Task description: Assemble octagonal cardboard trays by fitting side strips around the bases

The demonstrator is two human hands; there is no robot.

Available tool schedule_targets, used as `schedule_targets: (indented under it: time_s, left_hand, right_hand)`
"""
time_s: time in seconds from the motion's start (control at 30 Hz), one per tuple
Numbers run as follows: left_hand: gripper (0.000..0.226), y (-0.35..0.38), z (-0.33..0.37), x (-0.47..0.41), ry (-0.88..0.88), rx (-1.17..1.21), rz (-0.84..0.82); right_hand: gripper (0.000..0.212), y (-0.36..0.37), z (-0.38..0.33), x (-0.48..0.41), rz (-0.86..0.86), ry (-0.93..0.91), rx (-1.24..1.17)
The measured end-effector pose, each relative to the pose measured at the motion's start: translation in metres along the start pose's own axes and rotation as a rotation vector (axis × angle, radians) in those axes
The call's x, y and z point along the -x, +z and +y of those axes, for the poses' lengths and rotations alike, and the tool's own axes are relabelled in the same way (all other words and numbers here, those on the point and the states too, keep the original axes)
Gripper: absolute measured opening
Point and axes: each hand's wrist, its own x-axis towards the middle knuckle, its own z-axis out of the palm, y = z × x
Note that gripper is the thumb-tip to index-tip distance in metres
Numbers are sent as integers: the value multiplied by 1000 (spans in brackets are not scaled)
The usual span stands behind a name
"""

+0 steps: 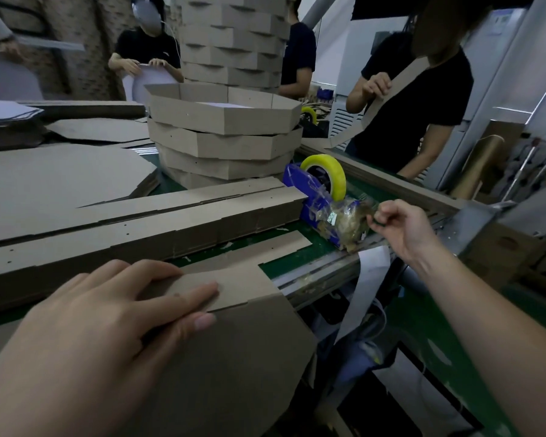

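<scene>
Inspector: Hands?
Worker: Left hand (108, 316) flat, fingers (183, 294) straight, pressing strip (243, 279) on base (234, 357) at the surface's (292, 264) near edge; right hand (401, 225) pinches tape (372, 215) at dispenser (312, 206).
Inspector: Advice?
Worker: Hold joint aligned; pull tape taut.

This is a packaging workshop on a small factory floor. A long green-surfaced tabletop (300, 258) carries a stack of finished brown octagonal cardboard trays (224, 137), piles of flat brown cardboard side strips (139, 222) and a blue tape dispenser with a yellow roll (323, 184). Workers in black T-shirts (423, 105) stand around it handling cardboard, and a tall tower of stacked trays (234, 36) rises behind.
</scene>
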Motion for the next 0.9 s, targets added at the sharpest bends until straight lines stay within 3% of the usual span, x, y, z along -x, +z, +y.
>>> schedule_targets:
  time_s: [0.1,0.2,0.3,0.43,0.53,0.63,0.7,0.8,0.9]
  left_hand:
    - [36,0,-1,1,4,-4,5]
    - [36,1,-1,1,7,0,14]
    - [37,2,0,0,9,1,24]
    - [38,0,5,0,19,16,51]
    - [38,-5,13,-2,32,34,93]
    - [32,-13,22,-3,43,-2,107]
    - [30,-16,24,-3,41,-32,97]
    - [28,-19,24,0,37,-21,78]
    - [29,-21,23,3,60,-9,70]
  right_hand:
    - [33,-8,5,-2,86,3,202]
    - [15,-17,2,2,200,-5,683]
    - [14,-17,-7,20,244,-90,928]
    - [18,16,-16,63,71,-250,916]
    - [11,62,-25,108,-116,-261,808]
    - [6,106,-27,169,-334,-195,490]
    - [16,131,-18,209,-408,-52,278]
    - [15,161,7,244,-389,83,178]
    - [24,175,24,251,-230,190,90]
